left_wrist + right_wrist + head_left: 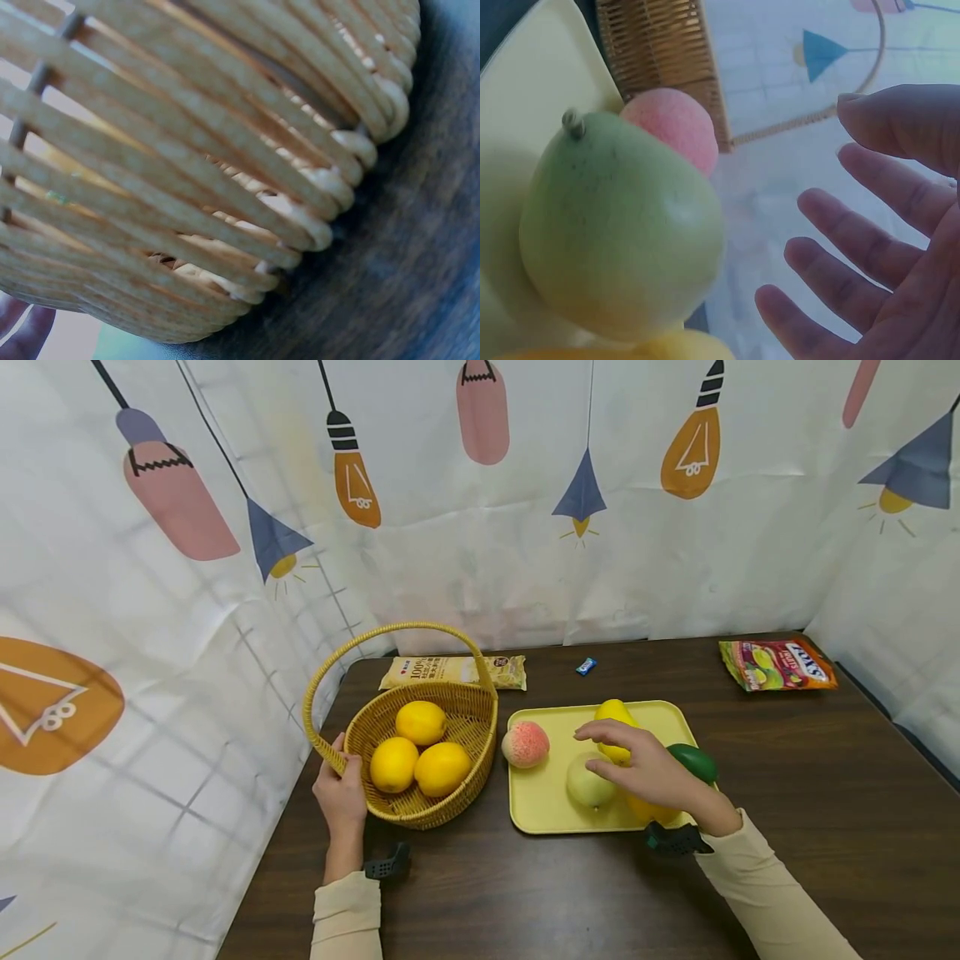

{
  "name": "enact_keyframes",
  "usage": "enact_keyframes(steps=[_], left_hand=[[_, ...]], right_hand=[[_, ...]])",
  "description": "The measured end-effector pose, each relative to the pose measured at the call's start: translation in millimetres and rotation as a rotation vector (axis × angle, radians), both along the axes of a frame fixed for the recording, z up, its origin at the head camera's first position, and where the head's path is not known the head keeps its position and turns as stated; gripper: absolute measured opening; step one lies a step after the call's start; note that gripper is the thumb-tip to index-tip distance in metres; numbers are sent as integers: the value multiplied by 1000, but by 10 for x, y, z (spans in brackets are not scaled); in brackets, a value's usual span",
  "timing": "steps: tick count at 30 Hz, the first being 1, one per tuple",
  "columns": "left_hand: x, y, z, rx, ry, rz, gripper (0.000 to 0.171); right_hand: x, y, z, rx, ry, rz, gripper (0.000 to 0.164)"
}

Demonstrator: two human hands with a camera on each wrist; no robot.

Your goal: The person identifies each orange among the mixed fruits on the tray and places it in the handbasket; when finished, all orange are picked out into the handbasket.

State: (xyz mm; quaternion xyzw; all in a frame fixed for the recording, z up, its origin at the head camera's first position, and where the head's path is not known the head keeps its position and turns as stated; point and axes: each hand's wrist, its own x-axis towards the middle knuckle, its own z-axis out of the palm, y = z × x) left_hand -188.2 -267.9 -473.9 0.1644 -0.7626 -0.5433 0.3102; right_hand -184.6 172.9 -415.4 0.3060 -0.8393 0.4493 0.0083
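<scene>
Above the yellow tray (536,810), the right hand (651,768) has its fingers loosely spread, holding nothing, beside the green fruit (588,783) lying there. I'd bring the fingers well round its broad sides, clear of the peach (525,744). The left hand (342,793) grips the basket (442,815) by its handle (420,626); a steady hold should prevent tipping.

Head view here: forward and down across the dark-brown wood-grain table (465,893). Left wrist view: close against the tan woven basket (187,150). Right wrist view: near the round pale-green fruit (622,232); shares the basket, upper left, with head view.
</scene>
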Motion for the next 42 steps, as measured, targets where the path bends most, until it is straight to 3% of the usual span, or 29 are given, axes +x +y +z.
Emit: enact_keyframes(steps=[13,23,34,42], left_hand=[[2,-3,-12,-9,-11,4,42],[2,-2,-1,-24,-11,12,41],[-17,-11,1,-12,-1,4,41],[-12,-12,-7,4,8,-6,41]], right_hand=[[75,402,-89,-4,28,-187,36],[79,582,-146,18,-6,-294,37],[77,734,-174,54,-60,-304,38],[111,830,-131,90,-118,-265,40]])
